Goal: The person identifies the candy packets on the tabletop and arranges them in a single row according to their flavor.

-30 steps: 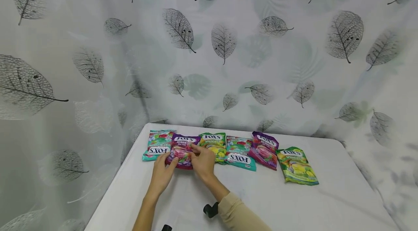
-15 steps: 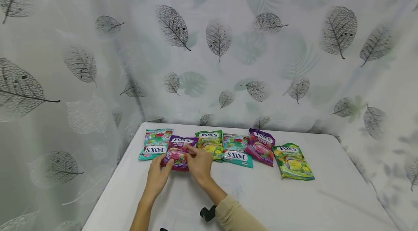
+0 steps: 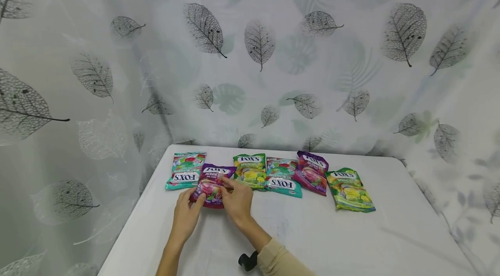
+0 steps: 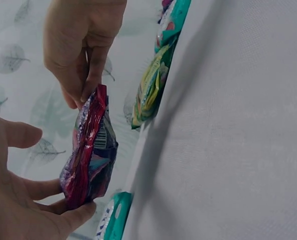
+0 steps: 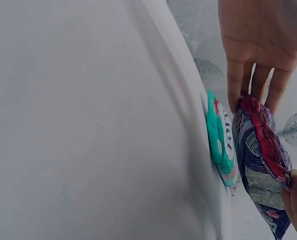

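Right hand pinches the purple "FOX'S BERRIES" bag; left hand touches it, thumb spread. Its smallest print blurs.

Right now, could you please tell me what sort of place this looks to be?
Probably a makeshift tabletop filming corner: a white table, leaf-print sheeting hung behind it, and candy bags laid out on top.

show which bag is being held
The leftmost purple Berries bag: the right hand pinches it and the left hand touches it; the other five bags lie unheld on the table.
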Motion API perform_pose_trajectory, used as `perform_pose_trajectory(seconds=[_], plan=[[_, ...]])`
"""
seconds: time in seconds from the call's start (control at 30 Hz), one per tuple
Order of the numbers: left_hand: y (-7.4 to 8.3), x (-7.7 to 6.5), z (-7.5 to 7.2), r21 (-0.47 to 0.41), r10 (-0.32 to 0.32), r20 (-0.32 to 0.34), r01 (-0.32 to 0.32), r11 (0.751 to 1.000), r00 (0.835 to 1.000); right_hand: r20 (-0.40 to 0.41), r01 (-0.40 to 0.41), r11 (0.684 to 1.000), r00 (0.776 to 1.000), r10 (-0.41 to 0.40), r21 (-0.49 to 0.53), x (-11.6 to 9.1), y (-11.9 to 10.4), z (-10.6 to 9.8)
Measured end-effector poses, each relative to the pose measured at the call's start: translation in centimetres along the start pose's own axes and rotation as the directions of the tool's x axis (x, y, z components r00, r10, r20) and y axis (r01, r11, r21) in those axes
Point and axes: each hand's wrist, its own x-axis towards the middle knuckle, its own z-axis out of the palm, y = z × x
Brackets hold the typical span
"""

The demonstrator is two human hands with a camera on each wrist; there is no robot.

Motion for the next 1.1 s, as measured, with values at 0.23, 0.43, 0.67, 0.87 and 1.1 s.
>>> perform_pose_trajectory(seconds=[0.23,0.43,0.67,0.87,1.1], plan=[[-0.3,-0.9,-0.2,-0.008,-0.017,-0.005,0.017,1.000,1.000,-0.015,0.029,1.000,0.999,-0.028,0.011,-0.9,-0.3,0.0],[-0.7,-1.6,-0.5,-0.007,-0.039,-0.005,0.039,0.999,0.999,0.005,0.009,1.000,1.000,-0.009,0.027,-1.7,-0.8,-0.1],[-1.2,-2.3,-0.8,-0.004,-0.046,-0.018,0.046,0.999,0.999,0.021,0.011,0.999,1.000,-0.012,0.050,-2.6,-1.2,0.0],[-1.4,-2.9,-1.1,-0.006,-0.054,-0.035,0.054,0.999,0.998,0.029,0.018,0.999,0.999,-0.019,0.050,-3.1,-1.6,0.0],[-1.8,-3.7,-1.4,0.003,-0.071,-0.050,0.071,0.997,0.996,0.024,0.038,0.997,0.999,-0.040,0.070,-3.9,-1.8,0.1]])
